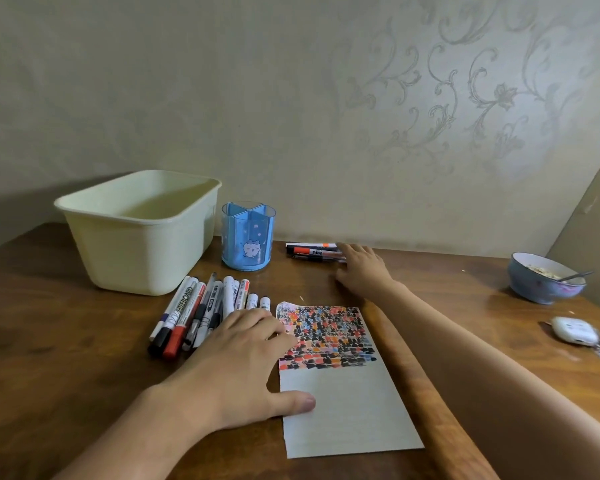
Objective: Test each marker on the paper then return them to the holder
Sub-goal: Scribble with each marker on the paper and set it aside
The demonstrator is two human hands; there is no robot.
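- Pale wallpaper with a grey scroll pattern backs a brown wooden table (84,341).
- A sheet of paper (347,410) lies flat near the front edge; its upper half is crowded with small black, red, orange and blue test strokes, and the lower half is bare.
- The left hand (236,362) rests flat, fingers spread and relaxed, thumb on the paper's left edge and fingertips touching the near ends of a pile of markers (201,313).
- The pile lies just left of the paper, with black, red and white caps; one barrel reads "WHITEBOARD".
- A blue holder (248,242), split into compartments and printed with a cartoon cat, stands upright behind the pile.
- The right hand (361,268) reaches to a small group of markers (312,251) by the wall, right of the holder; fingers extended over their ends, gripping nothing that can be seen.
- A cream tub (139,233) sits left of the holder.
- A blue bowl (544,278) with a spoon stands at the far right.
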